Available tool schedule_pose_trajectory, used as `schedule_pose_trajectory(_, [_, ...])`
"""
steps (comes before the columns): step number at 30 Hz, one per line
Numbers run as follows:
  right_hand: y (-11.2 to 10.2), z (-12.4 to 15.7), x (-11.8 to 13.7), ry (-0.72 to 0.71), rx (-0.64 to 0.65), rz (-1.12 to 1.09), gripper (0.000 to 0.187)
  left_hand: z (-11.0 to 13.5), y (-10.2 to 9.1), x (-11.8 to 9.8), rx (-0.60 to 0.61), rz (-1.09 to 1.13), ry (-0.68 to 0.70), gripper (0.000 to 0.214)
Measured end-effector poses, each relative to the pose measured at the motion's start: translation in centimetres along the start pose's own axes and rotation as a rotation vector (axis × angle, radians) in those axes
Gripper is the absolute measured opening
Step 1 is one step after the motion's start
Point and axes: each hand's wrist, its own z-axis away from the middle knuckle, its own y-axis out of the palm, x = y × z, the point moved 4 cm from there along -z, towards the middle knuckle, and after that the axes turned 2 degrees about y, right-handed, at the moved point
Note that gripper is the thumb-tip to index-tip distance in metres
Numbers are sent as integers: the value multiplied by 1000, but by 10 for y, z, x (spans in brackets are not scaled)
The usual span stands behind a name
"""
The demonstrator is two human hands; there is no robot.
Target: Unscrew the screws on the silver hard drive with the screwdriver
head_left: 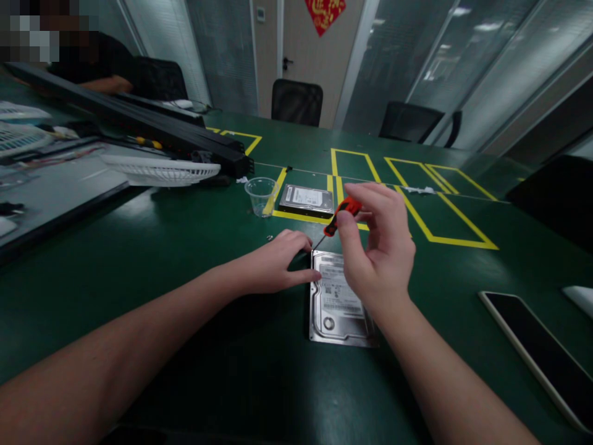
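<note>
A silver hard drive [340, 296] with a white label lies flat on the green table in front of me. My left hand [290, 262] steadies it at the left edge, thumb on its top and fingers around the far left corner. In my right hand [382, 241] is a red and black screwdriver [341, 216], pinched by the handle. Its thin shaft slants down to that same corner, where the tip meets the drive close to my left fingertips. Whether a screw sits under the tip is too small to tell. My right hand covers part of the drive's right side.
Beyond the drive stand a clear plastic cup [262, 196] and a second hard drive [306, 199] inside yellow tape lines. Small metal bits [269, 238] lie nearby. A phone [537, 352] rests at right. White fan grilles [162, 170] and a long black frame [185, 130] fill the left; a person sits behind.
</note>
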Motion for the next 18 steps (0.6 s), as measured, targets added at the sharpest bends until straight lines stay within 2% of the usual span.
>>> schedule_pose_trajectory(11, [-1, 4, -3, 40, 14, -86, 43, 0, -1, -1, 14, -12, 8, 39])
schedule_pose_trajectory(18, [1, 3, -3, 7, -27, -36, 40, 0, 0, 0, 12, -7, 9, 41])
